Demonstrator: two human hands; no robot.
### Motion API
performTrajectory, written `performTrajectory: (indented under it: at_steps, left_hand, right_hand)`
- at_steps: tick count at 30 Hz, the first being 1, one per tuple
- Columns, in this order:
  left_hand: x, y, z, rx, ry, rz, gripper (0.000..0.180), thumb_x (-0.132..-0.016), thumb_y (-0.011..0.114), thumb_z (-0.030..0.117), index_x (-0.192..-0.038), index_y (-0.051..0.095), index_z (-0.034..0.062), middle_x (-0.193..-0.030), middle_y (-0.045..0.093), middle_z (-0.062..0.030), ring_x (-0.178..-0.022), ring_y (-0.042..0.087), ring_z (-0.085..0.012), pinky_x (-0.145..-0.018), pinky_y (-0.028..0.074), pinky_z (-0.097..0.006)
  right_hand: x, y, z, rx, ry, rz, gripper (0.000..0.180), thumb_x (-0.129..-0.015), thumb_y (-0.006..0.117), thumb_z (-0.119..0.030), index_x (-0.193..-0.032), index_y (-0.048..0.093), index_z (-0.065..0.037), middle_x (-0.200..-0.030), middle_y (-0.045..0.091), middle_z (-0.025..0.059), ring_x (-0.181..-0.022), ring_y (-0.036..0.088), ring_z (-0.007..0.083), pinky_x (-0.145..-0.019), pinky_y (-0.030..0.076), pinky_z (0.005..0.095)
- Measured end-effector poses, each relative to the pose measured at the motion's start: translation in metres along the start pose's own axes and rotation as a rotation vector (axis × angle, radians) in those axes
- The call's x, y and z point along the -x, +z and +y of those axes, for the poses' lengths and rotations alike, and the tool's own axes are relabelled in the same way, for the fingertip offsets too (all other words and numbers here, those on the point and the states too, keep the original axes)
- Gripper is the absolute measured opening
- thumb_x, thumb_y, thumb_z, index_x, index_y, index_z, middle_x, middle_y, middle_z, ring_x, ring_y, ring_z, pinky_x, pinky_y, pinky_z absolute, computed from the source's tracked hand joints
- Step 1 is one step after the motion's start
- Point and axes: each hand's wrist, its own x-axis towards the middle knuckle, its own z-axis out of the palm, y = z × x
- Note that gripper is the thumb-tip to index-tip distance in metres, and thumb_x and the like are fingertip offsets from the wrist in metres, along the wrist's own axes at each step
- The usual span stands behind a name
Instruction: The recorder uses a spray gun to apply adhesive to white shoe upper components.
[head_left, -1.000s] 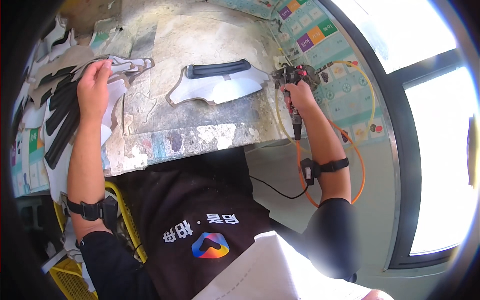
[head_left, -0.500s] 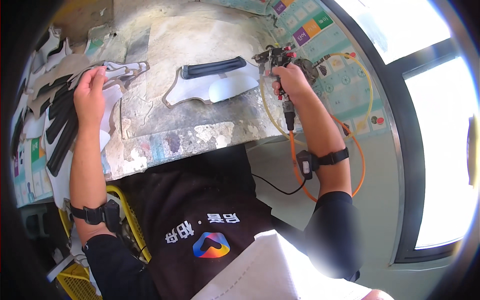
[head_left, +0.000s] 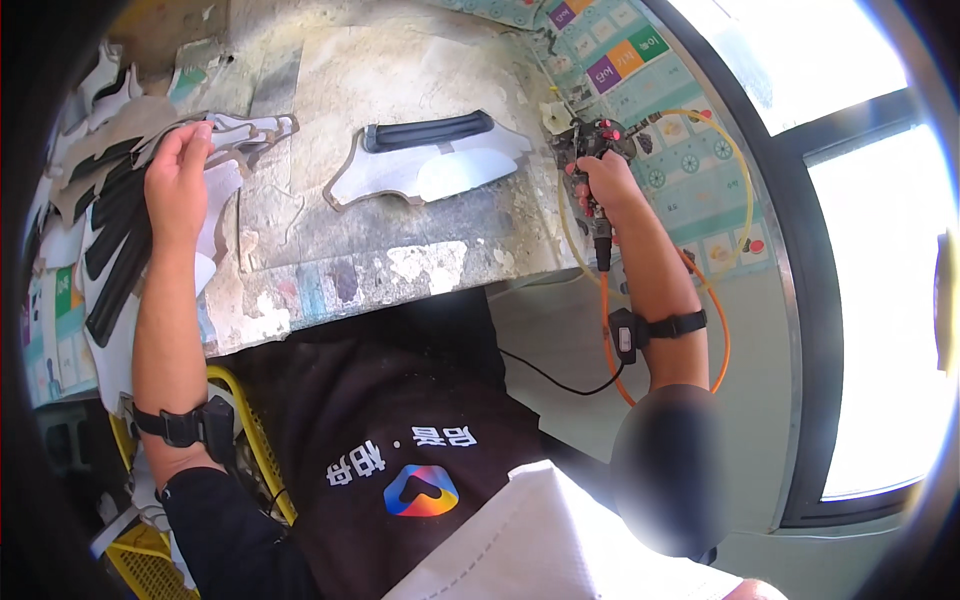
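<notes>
My right hand (head_left: 610, 185) is wrapped round the grip of a spray gun (head_left: 593, 135) at the bench's right end. An orange hose (head_left: 604, 300) hangs from its handle. My left hand (head_left: 178, 190) is over a fanned stack of cut pieces (head_left: 125, 260), light-coloured with black padded strips. Its thumb and forefinger are pinched together at the stack's upper edge; what lies between them is too small to make out. Between my hands, a single flat white piece (head_left: 465, 172) with a black padded strip (head_left: 430, 133) lies on the bench, touched by neither hand.
The worn, stained workbench (head_left: 370, 270) has its front edge before my body. A yellow basket (head_left: 150, 570) stands below at the left. On the right are a printed wall covering (head_left: 690, 180), a looped yellowish hose (head_left: 748, 190) and a dark-framed window (head_left: 810, 300).
My right hand has moved the spray gun to the right, away from the single piece, and the gun has turned. My left hand stays pinched at the stack, with hardly any shift.
</notes>
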Motion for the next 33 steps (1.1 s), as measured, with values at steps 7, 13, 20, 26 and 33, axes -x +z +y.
performTrajectory:
  at_steps: [7, 13, 20, 26, 33]
  left_hand:
    - [0.000, -0.001, -0.007, -0.008, -0.021, 0.011, 0.029, -0.101, 0.065, 0.024, -0.113, 0.070, -0.0016, -0.096, 0.070, -0.0010, -0.090, 0.062, -0.0086, -0.086, 0.048, -0.024]
    - [-0.001, -0.002, -0.005, -0.009, 0.008, -0.005, 0.028, -0.101, 0.065, 0.024, -0.114, 0.071, -0.0012, -0.098, 0.070, -0.0010, -0.090, 0.062, -0.0083, -0.086, 0.048, -0.024]
    - [-0.001, -0.001, -0.003, -0.023, 0.001, -0.007, 0.027, -0.102, 0.065, 0.023, -0.114, 0.071, -0.0011, -0.098, 0.070, -0.0010, -0.090, 0.062, -0.0083, -0.086, 0.048, -0.024]
    - [0.001, -0.003, -0.003, -0.033, -0.018, 0.005, 0.028, -0.102, 0.065, 0.023, -0.114, 0.071, -0.0012, -0.098, 0.070, -0.0014, -0.090, 0.062, -0.0085, -0.085, 0.048, -0.024]
    - [0.002, 0.001, 0.005, -0.023, -0.003, 0.004, 0.029, -0.102, 0.065, 0.023, -0.113, 0.070, -0.0025, -0.097, 0.070, -0.0020, -0.090, 0.062, -0.0085, -0.085, 0.048, -0.024]
  right_hand:
    - [0.023, 0.023, -0.028, -0.113, -0.033, -0.108, 0.017, -0.096, 0.055, -0.013, -0.095, 0.063, 0.001, -0.070, 0.059, 0.0059, -0.048, 0.051, 0.0135, -0.042, 0.041, 0.0314]
    - [0.032, 0.027, -0.041, -0.067, -0.063, -0.141, 0.019, -0.096, 0.055, -0.014, -0.096, 0.064, 0.002, -0.072, 0.059, 0.0047, -0.049, 0.051, 0.0123, -0.043, 0.042, 0.0308]
    - [0.016, 0.046, -0.043, 0.033, -0.064, -0.100, 0.012, -0.095, 0.058, -0.010, -0.098, 0.060, 0.002, -0.075, 0.062, 0.0082, -0.051, 0.053, 0.0139, -0.045, 0.046, 0.0312]
    - [0.005, 0.053, -0.058, -0.042, -0.165, -0.107, 0.013, -0.095, 0.057, -0.009, -0.099, 0.059, 0.004, -0.083, 0.067, 0.0103, -0.050, 0.053, 0.0147, -0.045, 0.046, 0.0317]
    - [0.054, 0.047, -0.063, -0.017, -0.100, -0.202, 0.020, -0.097, 0.056, -0.012, -0.099, 0.061, 0.007, -0.089, 0.069, 0.0115, -0.052, 0.054, 0.0151, -0.044, 0.044, 0.0314]
